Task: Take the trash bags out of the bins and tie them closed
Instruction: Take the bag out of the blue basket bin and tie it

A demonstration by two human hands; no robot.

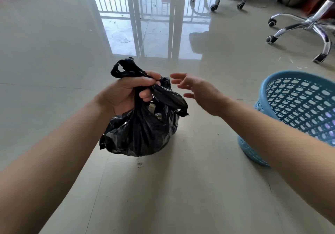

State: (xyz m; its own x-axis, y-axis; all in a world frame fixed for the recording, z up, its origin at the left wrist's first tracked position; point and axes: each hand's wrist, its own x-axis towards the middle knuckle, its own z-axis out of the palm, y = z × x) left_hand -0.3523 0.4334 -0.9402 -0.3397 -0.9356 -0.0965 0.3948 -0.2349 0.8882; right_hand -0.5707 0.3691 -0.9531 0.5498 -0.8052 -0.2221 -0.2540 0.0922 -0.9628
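My left hand [126,92] grips the black bag [143,130] by its neck; my right hand [197,92], fingers spread, hovers beside it. Blue bin [282,125] stands right of the bag, bare floor [54,61] left.

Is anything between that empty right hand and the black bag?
Nothing visible. The open right hand hovers beside the black trash bag, only air between them. The left hand grips the bag's neck; the blue bin stands aside, to the right.

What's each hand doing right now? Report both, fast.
Left hand: closed, gripping the gathered neck of the black trash bag.
Right hand: open, holding nothing, beside the bag.
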